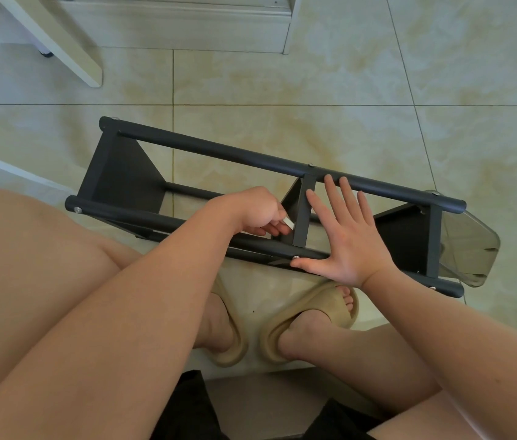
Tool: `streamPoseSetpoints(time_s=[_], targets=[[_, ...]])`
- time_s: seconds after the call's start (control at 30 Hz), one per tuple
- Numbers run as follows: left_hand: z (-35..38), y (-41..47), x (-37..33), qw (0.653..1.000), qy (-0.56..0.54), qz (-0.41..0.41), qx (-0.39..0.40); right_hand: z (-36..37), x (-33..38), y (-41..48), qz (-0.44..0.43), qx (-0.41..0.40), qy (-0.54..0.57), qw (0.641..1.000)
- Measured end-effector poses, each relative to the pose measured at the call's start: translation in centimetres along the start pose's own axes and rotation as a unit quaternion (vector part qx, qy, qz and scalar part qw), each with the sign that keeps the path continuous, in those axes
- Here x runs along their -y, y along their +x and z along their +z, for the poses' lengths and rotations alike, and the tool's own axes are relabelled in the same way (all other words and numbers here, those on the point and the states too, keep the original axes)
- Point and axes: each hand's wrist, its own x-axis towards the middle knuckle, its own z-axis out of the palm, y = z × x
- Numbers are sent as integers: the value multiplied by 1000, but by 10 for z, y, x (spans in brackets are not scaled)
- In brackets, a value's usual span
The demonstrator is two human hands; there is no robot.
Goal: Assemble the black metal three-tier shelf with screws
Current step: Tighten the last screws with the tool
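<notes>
The black metal shelf [219, 152] lies on its side on the tiled floor in front of my feet, with its poles running left to right and silver screw heads along them. My right hand [346, 236] lies flat and spread across the near and far poles by the middle tier [304, 211], thumb next to a screw [295, 257] on the near pole. My left hand [258, 214] reaches inside the frame by that tier, fingers curled and pinching a small white object [289, 222]; what it is I cannot tell.
A clear smoky plastic piece [470, 242] sits at the shelf's right end. White furniture legs [60, 42] and a pale cabinet base [187, 27] stand at the far left and back. My sandalled feet [308, 325] are under the near pole.
</notes>
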Motion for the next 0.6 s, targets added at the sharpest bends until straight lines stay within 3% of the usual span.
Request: streamPoseSetpoints(time_s=[0.6], targets=[[-11, -11, -2, 990, 133, 30, 44, 0, 0, 1, 3, 2, -6, 1000]])
